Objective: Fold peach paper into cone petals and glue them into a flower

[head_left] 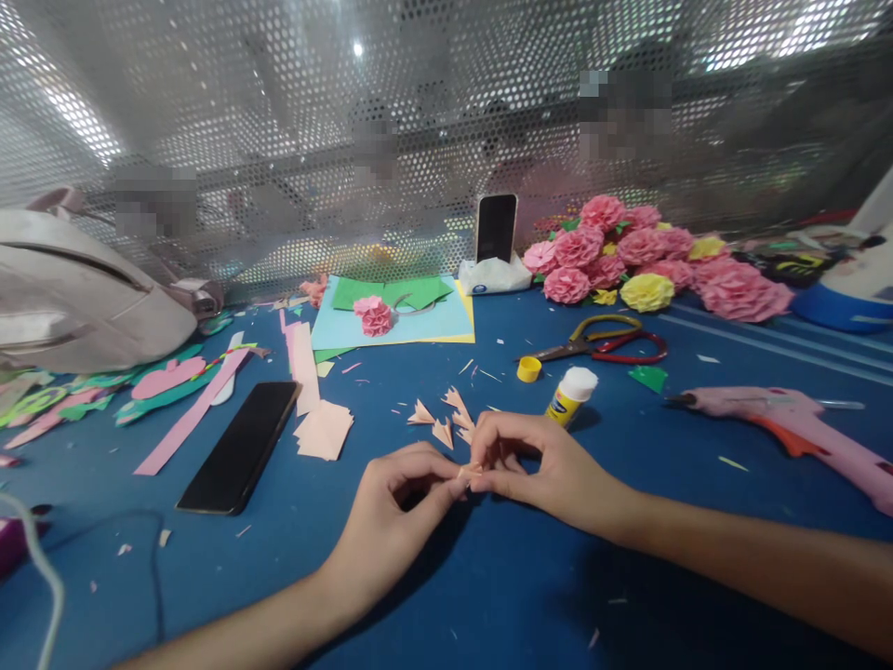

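Between the fingertips of both hands is a small folded piece of peach paper (470,471). My left hand (405,498) pinches it from the left and my right hand (526,461) from the right; the fingers cover most of it. Just beyond them lie several folded peach paper pieces (442,432) with pointed tips. A yellow glue stick (564,407) with white paste showing is near my right hand, its yellow cap (528,369) behind it. Flat peach paper squares (325,430) lie to the left.
Scissors (593,341) and a pink glue gun (774,409) lie right. A dark phone (241,451) lies left, near a pale bag (84,288). Pink and yellow paper flowers (638,249), another phone (496,228) upright by a tissue pack (495,275), and coloured sheets (391,321) line the back, before perforated metal.
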`<state>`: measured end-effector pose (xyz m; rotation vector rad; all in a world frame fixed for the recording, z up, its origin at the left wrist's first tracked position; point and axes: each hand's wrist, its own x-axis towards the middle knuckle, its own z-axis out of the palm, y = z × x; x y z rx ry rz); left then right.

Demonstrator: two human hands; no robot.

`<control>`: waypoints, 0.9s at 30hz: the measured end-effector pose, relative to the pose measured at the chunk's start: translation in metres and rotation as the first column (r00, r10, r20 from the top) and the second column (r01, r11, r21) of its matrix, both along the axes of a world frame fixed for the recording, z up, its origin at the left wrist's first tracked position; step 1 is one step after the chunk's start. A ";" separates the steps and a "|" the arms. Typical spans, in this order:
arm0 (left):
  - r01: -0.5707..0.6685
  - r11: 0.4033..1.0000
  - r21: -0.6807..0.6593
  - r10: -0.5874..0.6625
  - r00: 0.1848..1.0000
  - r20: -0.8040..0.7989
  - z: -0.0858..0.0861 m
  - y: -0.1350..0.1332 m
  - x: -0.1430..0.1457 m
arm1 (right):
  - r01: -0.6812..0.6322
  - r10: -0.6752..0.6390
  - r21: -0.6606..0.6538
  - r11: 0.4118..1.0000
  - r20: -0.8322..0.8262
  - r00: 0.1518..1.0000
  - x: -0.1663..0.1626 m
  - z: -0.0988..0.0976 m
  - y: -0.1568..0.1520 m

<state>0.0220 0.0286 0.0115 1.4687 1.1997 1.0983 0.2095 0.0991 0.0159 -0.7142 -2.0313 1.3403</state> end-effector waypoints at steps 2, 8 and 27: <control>-0.003 1.000 0.009 0.003 1.000 -0.019 0.000 0.000 -0.001 | -0.001 0.001 0.000 1.000 0.002 1.000 0.000 0.000 0.000; -0.010 1.000 0.026 0.012 0.998 -0.067 0.001 -0.002 0.000 | 0.005 -0.005 -0.018 1.000 0.019 1.000 0.000 -0.001 -0.001; 0.032 0.998 -0.056 -0.028 0.998 0.059 -0.001 0.003 -0.004 | -0.062 0.061 -0.077 0.995 -0.024 0.998 0.002 0.004 -0.001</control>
